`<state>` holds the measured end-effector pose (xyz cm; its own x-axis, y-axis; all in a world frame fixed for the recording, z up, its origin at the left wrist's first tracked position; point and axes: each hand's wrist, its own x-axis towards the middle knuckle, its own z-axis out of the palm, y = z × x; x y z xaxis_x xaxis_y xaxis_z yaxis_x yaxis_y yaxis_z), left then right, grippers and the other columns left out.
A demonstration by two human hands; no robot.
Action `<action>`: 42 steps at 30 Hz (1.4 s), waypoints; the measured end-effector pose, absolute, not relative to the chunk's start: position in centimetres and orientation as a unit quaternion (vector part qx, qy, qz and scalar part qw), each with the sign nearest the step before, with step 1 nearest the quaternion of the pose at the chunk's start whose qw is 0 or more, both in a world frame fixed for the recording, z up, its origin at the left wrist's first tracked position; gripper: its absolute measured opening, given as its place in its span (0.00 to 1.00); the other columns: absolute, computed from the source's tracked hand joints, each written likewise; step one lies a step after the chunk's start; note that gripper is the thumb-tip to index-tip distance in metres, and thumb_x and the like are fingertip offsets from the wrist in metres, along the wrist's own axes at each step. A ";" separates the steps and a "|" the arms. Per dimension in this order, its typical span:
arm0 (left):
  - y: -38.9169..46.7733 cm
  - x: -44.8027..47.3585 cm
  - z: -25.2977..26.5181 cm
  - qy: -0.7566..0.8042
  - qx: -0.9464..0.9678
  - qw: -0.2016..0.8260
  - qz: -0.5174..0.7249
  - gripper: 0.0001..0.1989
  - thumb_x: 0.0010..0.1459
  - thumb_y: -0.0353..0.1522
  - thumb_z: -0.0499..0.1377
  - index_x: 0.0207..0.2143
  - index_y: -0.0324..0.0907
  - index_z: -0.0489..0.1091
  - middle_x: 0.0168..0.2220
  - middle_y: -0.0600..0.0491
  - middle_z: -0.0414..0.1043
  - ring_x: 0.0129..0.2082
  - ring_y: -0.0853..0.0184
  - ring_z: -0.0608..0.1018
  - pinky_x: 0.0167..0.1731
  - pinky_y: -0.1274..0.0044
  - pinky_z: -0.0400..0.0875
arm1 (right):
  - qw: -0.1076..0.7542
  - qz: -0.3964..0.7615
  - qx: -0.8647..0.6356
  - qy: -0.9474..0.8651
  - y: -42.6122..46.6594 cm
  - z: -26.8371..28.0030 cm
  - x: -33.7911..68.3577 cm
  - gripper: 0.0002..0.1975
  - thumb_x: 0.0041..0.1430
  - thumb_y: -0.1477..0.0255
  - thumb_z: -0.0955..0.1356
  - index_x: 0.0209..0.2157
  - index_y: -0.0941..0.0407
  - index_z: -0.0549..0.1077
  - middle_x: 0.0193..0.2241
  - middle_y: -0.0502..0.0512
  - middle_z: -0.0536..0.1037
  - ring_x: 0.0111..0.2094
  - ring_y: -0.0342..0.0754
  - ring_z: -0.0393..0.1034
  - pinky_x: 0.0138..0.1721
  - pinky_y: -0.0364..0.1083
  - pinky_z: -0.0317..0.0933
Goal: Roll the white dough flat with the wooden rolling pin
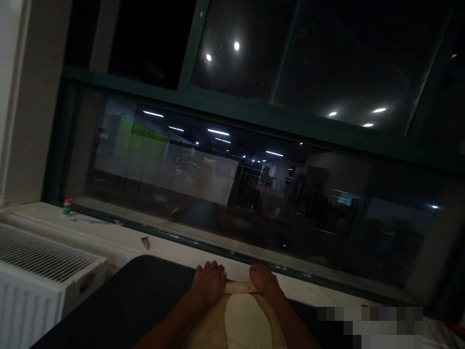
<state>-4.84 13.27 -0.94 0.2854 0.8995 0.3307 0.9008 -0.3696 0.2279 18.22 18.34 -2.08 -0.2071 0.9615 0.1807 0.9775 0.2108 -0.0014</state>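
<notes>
The tabletop [119,300] looks matt and dark. On it, the dough sheet [240,322] is pale, smooth and soft-looking. Beyond it, the window pane [254,194] is glossy glass; left, the radiator [39,271] is white ribbed metal.

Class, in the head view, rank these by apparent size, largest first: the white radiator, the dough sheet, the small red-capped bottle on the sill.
1. White radiator, partly cropped.
2. Dough sheet, partly cropped.
3. Red-capped bottle, though farthest away.

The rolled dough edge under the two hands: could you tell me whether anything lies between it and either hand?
Nothing visible does. The left hand and right hand both rest directly on the rolled dough edge, on the dark table.
</notes>
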 end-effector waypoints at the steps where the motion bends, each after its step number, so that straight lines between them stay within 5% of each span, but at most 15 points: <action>1: 12.9 -4.8 -1.0 -0.559 -0.802 0.005 -0.211 0.22 0.66 0.36 0.40 0.50 0.43 0.71 0.48 0.44 0.73 0.49 0.54 0.73 0.47 0.58 0.65 | 0.069 -0.057 -0.638 -0.765 17.9 -2.0 18.2 0.17 0.64 0.76 0.57 0.43 0.57 0.76 0.47 0.62 0.76 0.53 0.54 0.68 0.50 0.52 0.63; 9: 10.1 -4.6 -2.0 -0.536 -0.812 0.014 -0.232 0.26 0.68 0.38 0.37 0.59 0.42 0.64 0.60 0.46 0.65 0.62 0.55 0.62 0.61 0.57 0.53 | 0.085 -0.051 -0.709 -0.699 13.5 -1.2 17.6 0.24 0.66 0.67 0.52 0.53 0.53 0.71 0.60 0.60 0.67 0.60 0.57 0.60 0.51 0.60 0.62; 24: 3.1 -5.2 -2.5 -0.463 -0.858 -0.021 -0.221 0.27 0.68 0.39 0.38 0.66 0.41 0.51 0.68 0.48 0.49 0.67 0.59 0.52 0.65 0.57 0.42 | 0.130 -0.085 -0.683 -0.713 4.2 -2.2 18.3 0.28 0.68 0.66 0.49 0.60 0.60 0.65 0.61 0.57 0.65 0.63 0.51 0.55 0.63 0.50 0.49; 33: 5.5 -4.9 -1.5 -0.482 -0.850 -0.015 -0.210 0.27 0.68 0.38 0.37 0.63 0.43 0.59 0.65 0.49 0.58 0.65 0.59 0.58 0.65 0.59 0.44 | 0.096 -0.098 -0.646 -0.751 6.7 -1.1 18.1 0.25 0.67 0.71 0.52 0.56 0.61 0.69 0.58 0.62 0.68 0.61 0.51 0.59 0.62 0.50 0.50; 38: 8.7 -4.1 -1.6 -0.508 -0.836 0.003 -0.207 0.27 0.68 0.40 0.37 0.60 0.42 0.63 0.61 0.47 0.64 0.63 0.55 0.61 0.63 0.56 0.44 | 0.078 -0.088 -0.672 -0.732 9.4 -0.4 17.8 0.24 0.66 0.71 0.52 0.45 0.58 0.77 0.43 0.64 0.79 0.48 0.54 0.73 0.49 0.52 0.63; 42: 10.9 -3.8 -1.6 -0.522 -0.828 -0.001 -0.203 0.29 0.68 0.40 0.34 0.55 0.45 0.69 0.54 0.46 0.73 0.56 0.55 0.70 0.60 0.54 0.49 | 0.072 -0.078 -0.676 -0.729 11.3 -0.2 17.8 0.19 0.65 0.69 0.56 0.46 0.55 0.75 0.43 0.62 0.79 0.46 0.54 0.73 0.45 0.50 0.64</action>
